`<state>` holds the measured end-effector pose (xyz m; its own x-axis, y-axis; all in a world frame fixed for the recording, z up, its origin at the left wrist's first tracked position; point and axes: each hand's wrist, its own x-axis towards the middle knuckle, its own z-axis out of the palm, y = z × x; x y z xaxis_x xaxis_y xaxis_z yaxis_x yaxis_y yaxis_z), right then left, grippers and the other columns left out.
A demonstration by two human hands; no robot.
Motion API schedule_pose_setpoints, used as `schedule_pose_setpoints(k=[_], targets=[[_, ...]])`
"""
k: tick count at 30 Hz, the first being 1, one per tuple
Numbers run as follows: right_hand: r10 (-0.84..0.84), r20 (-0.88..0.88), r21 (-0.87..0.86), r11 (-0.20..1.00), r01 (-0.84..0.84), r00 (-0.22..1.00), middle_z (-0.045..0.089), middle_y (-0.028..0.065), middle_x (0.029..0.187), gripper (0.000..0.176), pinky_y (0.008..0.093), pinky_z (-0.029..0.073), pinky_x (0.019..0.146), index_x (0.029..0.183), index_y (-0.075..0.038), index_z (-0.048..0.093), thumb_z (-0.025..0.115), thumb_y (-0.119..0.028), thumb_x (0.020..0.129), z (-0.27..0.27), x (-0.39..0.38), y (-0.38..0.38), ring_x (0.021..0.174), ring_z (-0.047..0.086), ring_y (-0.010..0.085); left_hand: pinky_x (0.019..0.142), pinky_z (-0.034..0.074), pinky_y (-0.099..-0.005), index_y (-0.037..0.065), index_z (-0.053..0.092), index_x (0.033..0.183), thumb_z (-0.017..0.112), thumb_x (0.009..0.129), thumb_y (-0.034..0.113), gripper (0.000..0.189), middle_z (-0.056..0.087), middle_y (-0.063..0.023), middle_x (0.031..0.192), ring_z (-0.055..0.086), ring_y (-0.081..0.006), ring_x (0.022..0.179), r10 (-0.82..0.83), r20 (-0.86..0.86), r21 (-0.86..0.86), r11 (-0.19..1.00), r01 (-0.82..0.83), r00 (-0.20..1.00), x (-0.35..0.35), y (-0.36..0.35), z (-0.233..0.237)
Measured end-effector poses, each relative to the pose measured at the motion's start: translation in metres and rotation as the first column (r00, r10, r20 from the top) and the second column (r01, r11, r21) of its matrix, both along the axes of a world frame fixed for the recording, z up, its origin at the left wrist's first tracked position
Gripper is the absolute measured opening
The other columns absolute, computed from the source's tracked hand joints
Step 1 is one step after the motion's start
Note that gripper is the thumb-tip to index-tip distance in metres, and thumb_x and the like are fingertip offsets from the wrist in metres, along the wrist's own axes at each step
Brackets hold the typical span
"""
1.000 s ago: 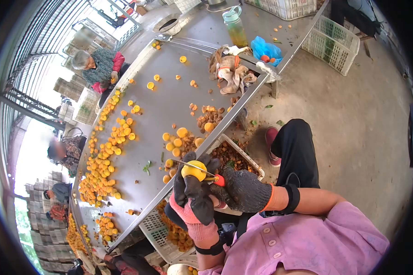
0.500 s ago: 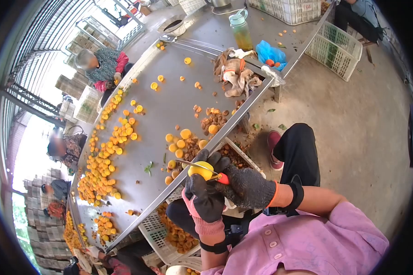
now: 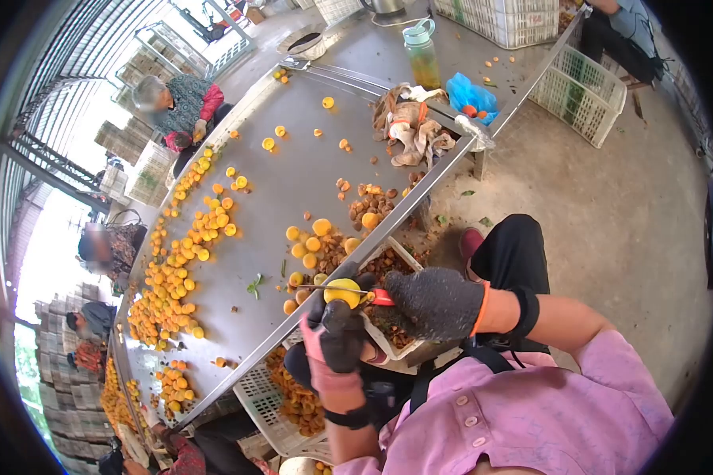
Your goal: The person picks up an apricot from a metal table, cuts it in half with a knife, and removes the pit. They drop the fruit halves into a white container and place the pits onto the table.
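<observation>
My left hand (image 3: pixel 339 332), in a dark-palmed pink glove, is closed round a yellow fruit (image 3: pixel 342 294) near the table's front edge. My right hand (image 3: pixel 436 304), in a dark glove with an orange cuff, grips the red handle of a knife (image 3: pixel 382 297). The thin blade lies across the fruit. Just beyond my hands, whole orange fruits (image 3: pixel 310 260) and brown pits (image 3: pixel 370 207) sit on the metal table (image 3: pixel 253 190). A white basket (image 3: pixel 408 348) with brown scraps is below and beside my hands.
Many orange fruits (image 3: pixel 186 261) line the table's far side. A crate (image 3: pixel 253 396) of fruit stands below the edge. Cloths (image 3: pixel 410 131), a blue bag (image 3: pixel 471 99) and a bottle (image 3: pixel 424 59) stand at the back. People (image 3: pixel 178 111) sit around the table.
My right hand has moved a little to the right, apart from my left. My left hand has shifted slightly left with the fruit, and the basket beneath shows more.
</observation>
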<state>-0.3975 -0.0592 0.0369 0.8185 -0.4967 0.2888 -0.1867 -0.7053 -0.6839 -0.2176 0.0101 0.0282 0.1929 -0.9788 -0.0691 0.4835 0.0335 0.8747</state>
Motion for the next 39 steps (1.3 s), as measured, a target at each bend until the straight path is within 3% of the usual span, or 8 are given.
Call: schedule_pose_setpoints(k=[10,16,19,25,28,31,37,39], targets=[[-0.048,-0.134,-0.115,0.993,0.032,0.99,0.057,0.0192,0.062,0.026,0.0427,0.047,0.051,0.089,0.003,0.048,0.058,-0.016,0.074,0.004,0.008,-0.005,0.059,0.06,0.0358,0.075,0.047,-0.0278,-0.004,0.059,0.103,0.056,0.085,0.02,0.03,0.065,-0.0093,0.09,0.059,-0.0143,0.081,0.296,0.758,-0.185,0.952,-0.244,0.581,-0.002,0.006,0.021],[-0.036,-0.194,-0.24,0.971,-0.012,0.98,0.057,0.0169,0.059,0.022,0.04,0.048,0.049,0.086,0.004,0.05,0.055,-0.014,0.074,-0.005,0.021,-0.008,0.057,0.061,0.0325,0.075,0.046,-0.0264,-0.004,0.059,0.103,0.055,0.082,0.014,0.027,0.066,-0.0092,0.088,0.059,-0.0132,0.081,0.302,0.814,-0.182,0.944,-0.276,0.497,0.004,0.009,0.017],[-0.059,-0.147,-0.275,0.961,0.016,0.987,0.056,0.0147,0.056,0.023,0.0396,0.046,0.046,0.089,0.003,0.049,0.053,-0.015,0.076,-0.008,0.036,-0.011,0.052,0.06,0.0312,0.086,0.042,-0.0263,-0.006,0.049,0.12,0.059,0.081,0.001,0.041,0.061,-0.0098,0.101,0.055,-0.0142,0.094,0.278,0.556,-0.063,0.954,-0.294,0.783,0.005,0.006,0.023],[-0.081,0.024,-0.329,0.94,0.085,0.996,0.054,0.0122,0.054,0.023,0.0396,0.044,0.041,0.091,0.0,0.05,0.051,-0.02,0.079,-0.027,0.079,-0.031,0.047,0.057,0.0295,0.091,0.043,-0.0286,-0.004,0.05,0.114,0.053,0.081,-0.01,0.034,0.058,-0.0125,0.108,0.056,-0.0197,0.102,0.43,0.446,-0.065,0.89,-0.451,0.785,0.032,-0.034,-0.004],[-0.205,-0.013,-0.21,0.957,0.198,0.979,0.055,0.0145,0.065,0.023,0.043,0.044,0.045,0.088,-0.005,0.056,0.055,-0.027,0.081,-0.022,0.097,-0.042,0.053,0.057,0.0339,0.065,0.046,-0.0257,0.0,0.056,0.103,0.058,0.085,0.022,0.028,0.063,-0.0124,0.077,0.06,-0.0132,0.072,0.467,0.806,-0.261,0.832,-0.489,0.364,0.05,-0.05,-0.01],[-0.093,-0.005,-0.225,0.97,0.09,0.996,0.055,0.0149,0.066,0.022,0.0439,0.045,0.047,0.088,-0.004,0.056,0.054,-0.026,0.083,-0.034,0.117,-0.064,0.054,0.057,0.0345,0.082,0.047,-0.0307,-0.001,0.05,0.112,0.055,0.078,-0.001,0.034,0.063,-0.0147,0.096,0.061,-0.0209,0.096,0.193,0.874,0.081,0.846,-0.526,0.445,0.082,-0.066,-0.023],[0.079,-0.082,0.088,0.994,-0.072,0.994,0.057,0.0187,0.065,0.023,0.0475,0.044,0.055,0.089,-0.001,0.047,0.055,-0.022,0.081,-0.062,0.154,-0.106,0.064,0.057,0.0404,0.077,0.047,-0.0279,-0.004,0.048,0.115,0.056,0.081,0.001,0.035,0.062,-0.0147,0.098,0.061,-0.0184,0.09,0.31,0.796,-0.136,0.929,-0.344,0.521,0.115,-0.091,-0.042],[0.053,-0.169,0.166,0.986,-0.025,0.984,0.058,0.0202,0.068,0.022,0.0466,0.044,0.056,0.089,-0.002,0.047,0.053,-0.022,0.084,-0.062,0.162,-0.114,0.067,0.057,0.0405,0.079,0.047,-0.0275,-0.004,0.047,0.117,0.054,0.084,0.001,0.034,0.06,-0.0132,0.104,0.058,-0.0163,0.094,0.18,0.608,0.172,0.921,-0.35,0.773,0.114,-0.1,-0.025]])
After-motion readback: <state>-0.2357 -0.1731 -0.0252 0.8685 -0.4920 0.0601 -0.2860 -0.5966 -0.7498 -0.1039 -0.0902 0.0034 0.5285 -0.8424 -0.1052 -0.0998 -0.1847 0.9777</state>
